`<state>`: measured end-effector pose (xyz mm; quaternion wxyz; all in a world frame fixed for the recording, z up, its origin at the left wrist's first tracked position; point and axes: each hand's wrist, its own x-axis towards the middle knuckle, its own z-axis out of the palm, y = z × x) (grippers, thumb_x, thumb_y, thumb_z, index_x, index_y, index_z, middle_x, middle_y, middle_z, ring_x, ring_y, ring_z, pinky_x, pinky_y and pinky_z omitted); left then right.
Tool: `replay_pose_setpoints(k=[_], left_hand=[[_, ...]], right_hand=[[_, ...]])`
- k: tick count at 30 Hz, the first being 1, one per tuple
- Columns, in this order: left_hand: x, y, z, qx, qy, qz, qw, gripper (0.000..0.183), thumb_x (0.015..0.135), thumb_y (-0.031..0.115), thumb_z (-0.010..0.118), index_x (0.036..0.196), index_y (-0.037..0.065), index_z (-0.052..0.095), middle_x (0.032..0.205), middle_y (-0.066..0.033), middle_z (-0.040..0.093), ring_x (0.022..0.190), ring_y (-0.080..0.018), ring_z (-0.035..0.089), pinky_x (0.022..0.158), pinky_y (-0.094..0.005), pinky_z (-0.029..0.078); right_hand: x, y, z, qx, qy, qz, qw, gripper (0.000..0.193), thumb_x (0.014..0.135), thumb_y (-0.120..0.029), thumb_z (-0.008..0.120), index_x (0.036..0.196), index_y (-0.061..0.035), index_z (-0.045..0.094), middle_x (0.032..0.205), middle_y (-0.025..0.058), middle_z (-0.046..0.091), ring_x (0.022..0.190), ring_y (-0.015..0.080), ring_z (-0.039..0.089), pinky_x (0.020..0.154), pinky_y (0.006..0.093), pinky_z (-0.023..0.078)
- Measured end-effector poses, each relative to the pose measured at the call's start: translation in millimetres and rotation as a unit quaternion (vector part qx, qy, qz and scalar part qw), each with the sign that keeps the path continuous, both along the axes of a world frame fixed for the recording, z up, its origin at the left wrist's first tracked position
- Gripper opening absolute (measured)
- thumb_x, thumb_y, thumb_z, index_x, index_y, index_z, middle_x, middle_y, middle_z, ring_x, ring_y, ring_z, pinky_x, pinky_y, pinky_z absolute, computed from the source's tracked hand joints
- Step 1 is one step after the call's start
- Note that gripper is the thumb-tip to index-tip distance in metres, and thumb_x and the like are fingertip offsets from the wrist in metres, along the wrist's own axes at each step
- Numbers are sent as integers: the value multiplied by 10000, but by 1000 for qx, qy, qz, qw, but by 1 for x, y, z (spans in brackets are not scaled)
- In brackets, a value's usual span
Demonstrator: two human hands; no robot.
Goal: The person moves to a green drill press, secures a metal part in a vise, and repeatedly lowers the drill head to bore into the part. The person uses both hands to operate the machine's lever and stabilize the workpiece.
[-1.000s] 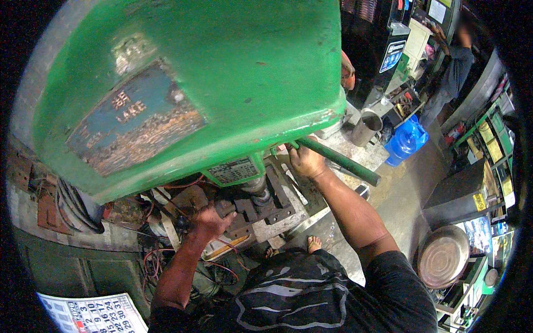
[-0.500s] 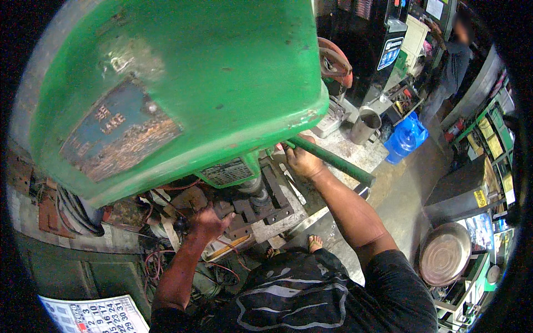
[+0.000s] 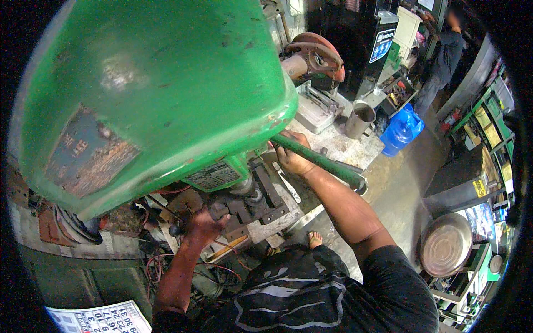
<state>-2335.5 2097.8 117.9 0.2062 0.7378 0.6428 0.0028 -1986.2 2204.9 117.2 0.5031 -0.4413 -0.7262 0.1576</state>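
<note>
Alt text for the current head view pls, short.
A person's bare hands work at a large green machine: the right hand is against a green bar, the left hand at a dark metal piece beside the spindle. Beyond are a metal mug, a blue jug and another person.

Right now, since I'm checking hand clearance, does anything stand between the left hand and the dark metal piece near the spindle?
Nothing visible: the left hand is against the dark metal piece, left of the spindle in the picture. The hand's underside is hidden.
</note>
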Motion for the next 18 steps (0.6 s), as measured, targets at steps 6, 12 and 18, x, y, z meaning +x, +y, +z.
replay_pose_setpoints(k=[6, 12, 18], left_hand=[[-6, 3, -14, -6, -27, 38, 999, 676, 882, 453, 792, 1373, 46, 567, 1218, -233, 695, 1120, -428, 672, 976, -495, 537], [-9, 4, -19, 58, -59, -6, 997, 716, 858, 480, 812, 1320, -8, 566, 1145, -252, 711, 1071, -438, 687, 936, -507, 549], [-14, 4, -27, 95, 24, -22, 995, 762, 871, 555, 769, 1322, -19, 551, 1144, -265, 709, 1035, -451, 700, 912, -517, 555]], right_hand=[[2, 6, -6, 4, -20, -8, 1000, 244, 801, -88, 646, 1033, -26, 688, 954, 217, 688, 881, 447, 680, 791, 496, 561], [1, 9, -8, 44, -8, -25, 999, 241, 841, -174, 683, 1036, -34, 699, 907, 206, 693, 838, 443, 691, 748, 482, 568], [0, 12, -12, 73, -5, -20, 997, 232, 870, -108, 617, 1067, -18, 699, 918, 220, 697, 820, 452, 681, 742, 485, 563]])
